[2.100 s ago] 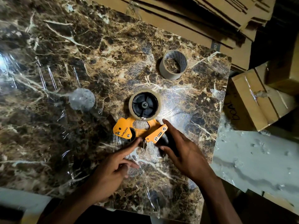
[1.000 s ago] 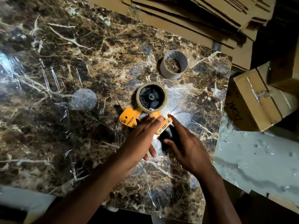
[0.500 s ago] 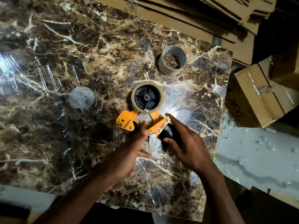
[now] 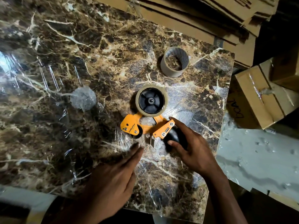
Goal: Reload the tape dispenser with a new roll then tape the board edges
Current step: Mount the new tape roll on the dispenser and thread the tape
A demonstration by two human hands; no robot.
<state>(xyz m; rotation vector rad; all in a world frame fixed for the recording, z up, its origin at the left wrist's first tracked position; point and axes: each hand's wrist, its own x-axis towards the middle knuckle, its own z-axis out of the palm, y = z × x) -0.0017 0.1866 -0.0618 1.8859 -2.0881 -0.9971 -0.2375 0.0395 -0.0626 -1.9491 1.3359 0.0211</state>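
An orange tape dispenser [image 4: 142,125] lies flat on the marble-patterned board [image 4: 80,54], with a clear tape roll [image 4: 151,101] seated on its black hub. My right hand [image 4: 189,146] grips the dispenser's black handle [image 4: 174,137], index finger stretched along the orange frame. My left hand [image 4: 113,180] lies flat on the board just below the dispenser's roller end, fingers together, holding nothing. An empty cardboard tape core [image 4: 176,63] stands upright beyond the dispenser.
A crumpled ball of clear tape [image 4: 83,99] lies to the left on the board. Flattened cardboard sheets [image 4: 202,15] are stacked at the back, and taped cartons [image 4: 258,96] sit to the right. The board's right edge runs past my right hand.
My left hand has drawn back from the dispenser's roller end and now lies flat on the board. My right hand has kept its grip on the handle.
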